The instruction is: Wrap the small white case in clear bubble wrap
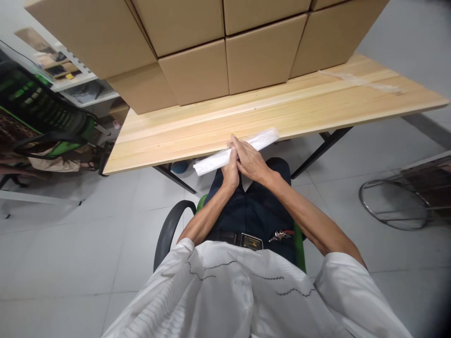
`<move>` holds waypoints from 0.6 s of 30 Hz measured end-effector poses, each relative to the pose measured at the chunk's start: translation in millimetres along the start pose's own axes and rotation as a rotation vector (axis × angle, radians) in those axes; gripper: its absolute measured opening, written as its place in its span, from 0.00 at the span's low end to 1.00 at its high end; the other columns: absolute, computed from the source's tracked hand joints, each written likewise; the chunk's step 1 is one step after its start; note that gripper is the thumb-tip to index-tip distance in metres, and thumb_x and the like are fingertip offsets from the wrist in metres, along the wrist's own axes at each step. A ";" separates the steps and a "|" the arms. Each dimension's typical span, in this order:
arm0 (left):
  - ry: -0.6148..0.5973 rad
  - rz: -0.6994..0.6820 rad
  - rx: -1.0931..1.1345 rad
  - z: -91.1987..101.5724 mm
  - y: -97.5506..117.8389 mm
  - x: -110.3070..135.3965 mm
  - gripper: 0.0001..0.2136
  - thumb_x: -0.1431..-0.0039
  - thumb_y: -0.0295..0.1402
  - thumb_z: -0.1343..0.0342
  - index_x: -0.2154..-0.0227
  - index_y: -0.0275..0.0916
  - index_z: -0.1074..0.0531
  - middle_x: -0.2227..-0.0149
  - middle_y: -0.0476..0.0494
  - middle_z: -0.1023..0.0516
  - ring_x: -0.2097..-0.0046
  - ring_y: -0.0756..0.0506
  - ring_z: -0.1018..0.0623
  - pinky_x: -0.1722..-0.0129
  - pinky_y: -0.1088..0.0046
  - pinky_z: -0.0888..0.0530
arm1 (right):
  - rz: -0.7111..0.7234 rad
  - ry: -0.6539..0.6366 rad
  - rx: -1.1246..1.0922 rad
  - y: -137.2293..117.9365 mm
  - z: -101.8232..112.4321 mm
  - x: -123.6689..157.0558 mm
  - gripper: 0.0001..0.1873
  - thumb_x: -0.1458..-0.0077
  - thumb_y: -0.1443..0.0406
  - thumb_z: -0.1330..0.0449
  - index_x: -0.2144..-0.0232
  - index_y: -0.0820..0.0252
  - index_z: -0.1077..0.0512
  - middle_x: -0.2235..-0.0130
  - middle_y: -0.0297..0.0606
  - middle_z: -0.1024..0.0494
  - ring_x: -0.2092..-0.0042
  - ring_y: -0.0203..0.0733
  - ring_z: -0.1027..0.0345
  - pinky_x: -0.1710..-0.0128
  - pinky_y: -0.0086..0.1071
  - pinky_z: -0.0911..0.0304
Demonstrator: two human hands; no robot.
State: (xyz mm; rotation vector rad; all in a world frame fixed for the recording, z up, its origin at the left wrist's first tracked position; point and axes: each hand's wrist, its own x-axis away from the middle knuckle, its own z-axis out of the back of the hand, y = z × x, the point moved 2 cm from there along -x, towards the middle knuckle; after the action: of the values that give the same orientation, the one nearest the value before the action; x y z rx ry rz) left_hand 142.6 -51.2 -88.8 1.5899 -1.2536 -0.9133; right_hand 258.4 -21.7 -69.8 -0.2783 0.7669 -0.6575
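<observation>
A narrow white roll [211,163], wrapped in what looks like thin plastic, slants across my hands just off the table's front edge. My left hand [230,172] is closed around its middle from below. Over it lies my right hand [252,160], its fingers pressed together across the roll and touching my left hand. The roll's right end sticks out past my right fingers, towards the tabletop. Part of the roll's middle is hidden by my fingers.
Stacked cardboard boxes [197,70] stand along the back of the wooden table [169,136]. A strip of clear plastic [366,83] lies on its right side. At left is a chair [52,112] with a person's leg beside it; a round metal-framed stool [394,205] is at right.
</observation>
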 end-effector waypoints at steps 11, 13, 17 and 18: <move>0.212 0.067 0.171 12.2 37.2 -1.9 0.27 0.22 0.63 0.31 0.48 0.41 0.15 0.48 0.38 0.05 0.32 0.32 0.06 0.32 0.55 0.09 | -0.098 0.291 -0.106 -64.0 12.4 27.5 0.27 0.16 0.50 0.43 0.33 0.44 0.08 0.37 0.48 0.04 0.30 0.70 0.10 0.21 0.79 0.20; 0.228 0.108 0.216 12.1 49.4 -3.2 0.28 0.22 0.65 0.31 0.53 0.41 0.16 0.57 0.40 0.06 0.40 0.33 0.02 0.37 0.56 0.08 | -0.177 0.328 -0.196 -71.5 7.6 37.6 0.25 0.15 0.45 0.42 0.50 0.40 0.06 0.53 0.46 0.04 0.45 0.70 0.06 0.33 0.77 0.13; 0.247 0.100 0.224 11.1 65.7 2.8 0.26 0.21 0.63 0.30 0.59 0.44 0.18 0.66 0.45 0.10 0.49 0.35 0.01 0.42 0.58 0.07 | -0.422 0.407 -0.494 -59.8 -6.3 42.7 0.27 0.22 0.32 0.35 0.57 0.40 0.12 0.59 0.40 0.06 0.55 0.65 0.09 0.42 0.70 0.10; 0.227 0.100 0.226 10.4 67.0 5.6 0.25 0.21 0.62 0.29 0.59 0.43 0.18 0.66 0.44 0.10 0.49 0.35 0.01 0.42 0.57 0.07 | -0.468 0.435 -0.590 -53.8 -8.8 40.6 0.29 0.26 0.29 0.31 0.54 0.41 0.12 0.56 0.41 0.05 0.52 0.64 0.08 0.39 0.68 0.10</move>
State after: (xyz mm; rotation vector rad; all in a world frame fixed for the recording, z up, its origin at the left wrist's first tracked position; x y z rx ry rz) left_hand 112.7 -65.0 -29.3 1.7343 -1.2953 -0.5251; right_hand 249.8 -89.0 -73.5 -0.8923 1.3314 -0.9381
